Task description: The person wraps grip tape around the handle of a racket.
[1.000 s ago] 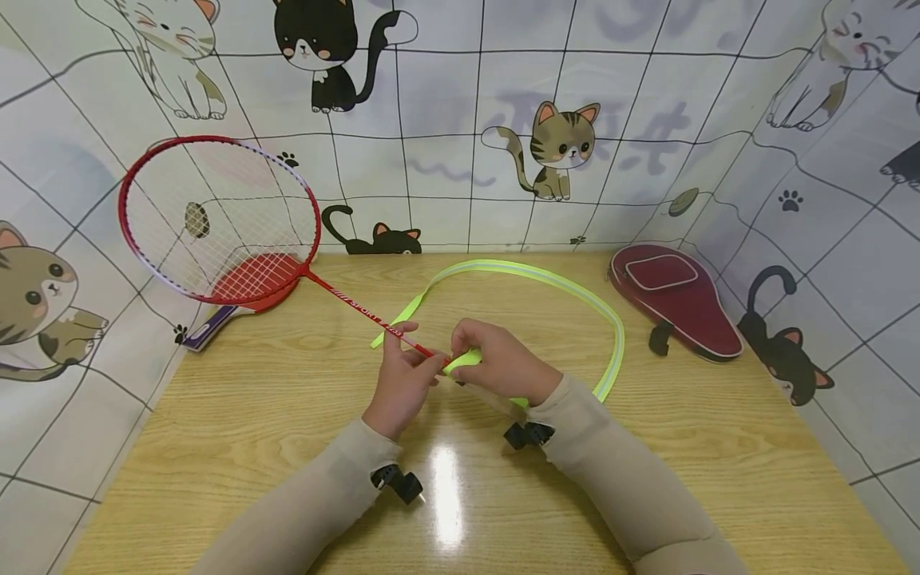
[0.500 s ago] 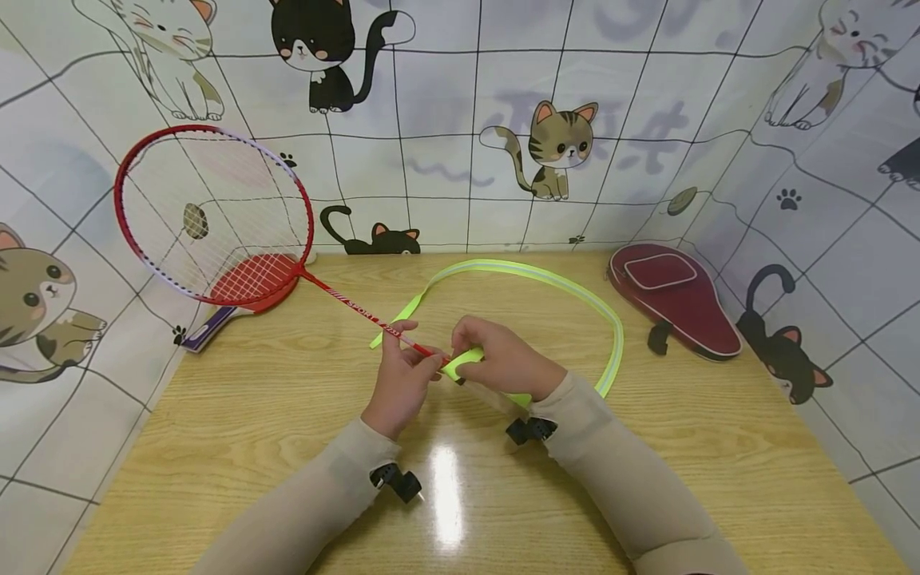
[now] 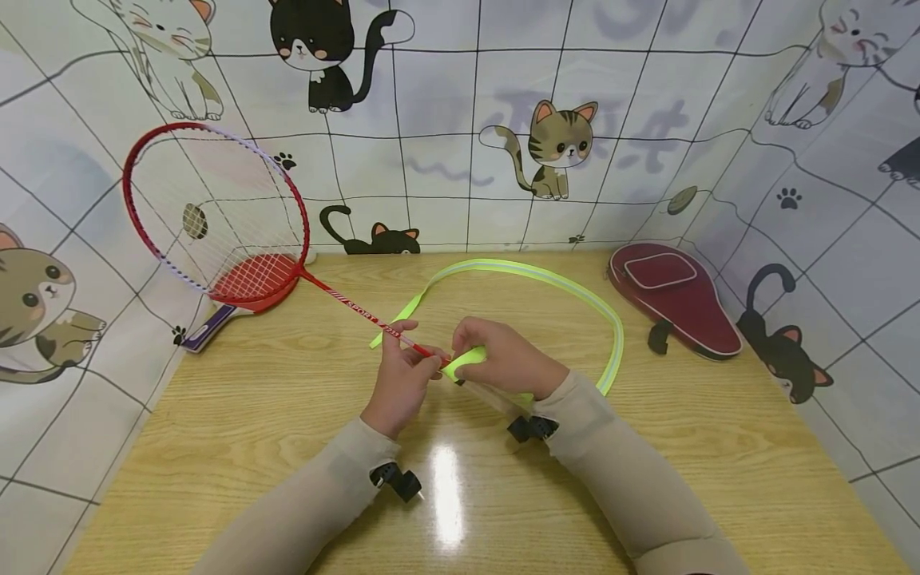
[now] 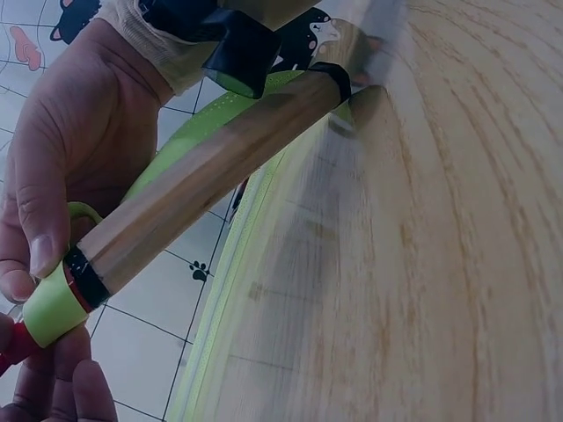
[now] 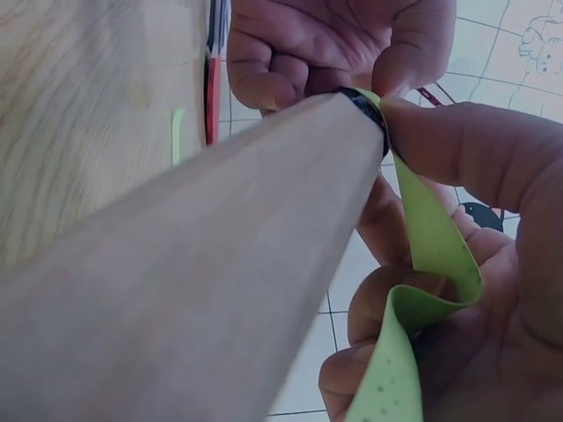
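Note:
A red-and-white badminton racket (image 3: 352,304) slants across the head view, its strung head raised at the left. My left hand (image 3: 400,387) pinches it between thumb and fingers where the shaft meets the handle. The bare wooden handle (image 4: 215,171) has black bands at both ends. Yellow-green grip tape (image 4: 54,308) is wrapped round the handle's top, beside the black band. My right hand (image 3: 512,363) pinches the tape close to the wrap; a folded length (image 5: 431,233) runs through its fingers. The rest of the strip (image 3: 546,275) curves over the table.
A red table tennis bat (image 3: 262,279) with a purple-and-white handle lies at the back left, behind the racket head. At the back right lies a dark red bat case (image 3: 664,291). The wooden table (image 3: 287,423) meets a cat-patterned wall covering (image 3: 438,176).
The racket has turned about its shaft, so its head looks narrower and more tilted. My right hand has shifted very slightly right, still pinching the tape. The left hand stays in place.

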A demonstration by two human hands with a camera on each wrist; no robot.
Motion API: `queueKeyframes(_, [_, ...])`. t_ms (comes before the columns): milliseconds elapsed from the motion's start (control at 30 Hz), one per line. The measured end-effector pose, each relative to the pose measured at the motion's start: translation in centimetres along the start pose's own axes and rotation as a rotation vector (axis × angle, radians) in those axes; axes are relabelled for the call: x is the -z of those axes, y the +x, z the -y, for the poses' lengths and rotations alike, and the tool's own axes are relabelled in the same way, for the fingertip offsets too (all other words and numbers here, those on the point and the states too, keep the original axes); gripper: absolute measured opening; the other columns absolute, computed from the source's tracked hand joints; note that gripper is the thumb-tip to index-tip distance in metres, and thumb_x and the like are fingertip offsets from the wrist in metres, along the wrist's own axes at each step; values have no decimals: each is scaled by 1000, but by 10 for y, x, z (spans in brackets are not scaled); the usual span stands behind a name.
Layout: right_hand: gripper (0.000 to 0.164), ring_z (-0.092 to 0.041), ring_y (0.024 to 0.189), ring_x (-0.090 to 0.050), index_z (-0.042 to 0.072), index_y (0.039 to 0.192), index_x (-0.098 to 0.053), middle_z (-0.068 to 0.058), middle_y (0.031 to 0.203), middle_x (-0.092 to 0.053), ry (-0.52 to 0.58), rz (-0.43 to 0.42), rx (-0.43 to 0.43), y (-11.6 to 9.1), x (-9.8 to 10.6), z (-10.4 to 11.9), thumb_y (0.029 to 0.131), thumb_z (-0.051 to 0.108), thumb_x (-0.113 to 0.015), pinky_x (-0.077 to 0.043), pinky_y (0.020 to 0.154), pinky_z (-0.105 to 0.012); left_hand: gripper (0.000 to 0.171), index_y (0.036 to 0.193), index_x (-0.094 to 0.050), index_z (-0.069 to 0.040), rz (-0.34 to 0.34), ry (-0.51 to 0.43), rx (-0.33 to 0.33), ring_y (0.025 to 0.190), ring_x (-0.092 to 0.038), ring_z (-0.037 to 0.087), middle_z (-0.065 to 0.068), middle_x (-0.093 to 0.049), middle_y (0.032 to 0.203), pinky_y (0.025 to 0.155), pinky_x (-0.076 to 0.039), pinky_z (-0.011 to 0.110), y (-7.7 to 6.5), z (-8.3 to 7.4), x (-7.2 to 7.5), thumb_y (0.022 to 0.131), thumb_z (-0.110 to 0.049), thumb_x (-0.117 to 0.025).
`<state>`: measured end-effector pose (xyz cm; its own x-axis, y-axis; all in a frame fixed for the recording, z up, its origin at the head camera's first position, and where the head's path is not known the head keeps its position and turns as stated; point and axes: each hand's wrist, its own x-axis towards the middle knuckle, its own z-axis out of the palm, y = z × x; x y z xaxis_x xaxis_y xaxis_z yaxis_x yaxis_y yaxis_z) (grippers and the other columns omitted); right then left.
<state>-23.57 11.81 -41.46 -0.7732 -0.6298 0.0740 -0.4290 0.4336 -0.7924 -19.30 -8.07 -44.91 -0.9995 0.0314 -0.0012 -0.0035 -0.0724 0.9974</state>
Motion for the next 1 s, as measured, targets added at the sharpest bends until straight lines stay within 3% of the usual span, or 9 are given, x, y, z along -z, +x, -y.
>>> queueKeyframes(200, [26,-21,105,-64,15,99,-60,0,102,-68,-25,-39,4,-1,-4,2,85,8,-81,-51,96,-44,62,146,-25,-17,-24,1,14,91,-70,22,17,-74,100,83,-58,36,0,1,-1,96,3,-58])
queueKeyframes(333, [29,-20,103,-63,16,98,-60,2,102,-67,-53,-69,5,-1,-9,2,84,6,-82,-52,94,-43,65,148,-24,-16,-49,33,43,89,-71,22,16,-72,101,80,-58,35,-1,0,-2,98,-5,-64])
queueKeyframes(467, [30,-19,104,-64,17,99,-59,5,102,-67,-70,-81,12,-2,-12,4,84,4,-81,-52,94,-42,70,148,-24,-18,-67,66,67,81,-73,29,15,-70,99,75,-57,34,-2,1,-1,98,-12,-71])
queueKeyframes(767, [30,-18,107,-64,18,100,-59,7,103,-67,-100,-67,20,-2,-14,3,86,4,-80,-53,95,-43,71,146,-24,-20,-83,48,85,74,-70,23,16,-66,93,76,-60,33,1,5,0,96,-3,-71])
queueKeyframes(1000, [20,-21,115,-67,13,98,-58,4,102,-67,-82,-50,24,-2,-9,7,89,-1,-69,-54,101,-47,70,144,-25,-19,-91,46,76,78,-71,22,17,-66,93,77,-61,33,2,4,-1,94,-2,-71])
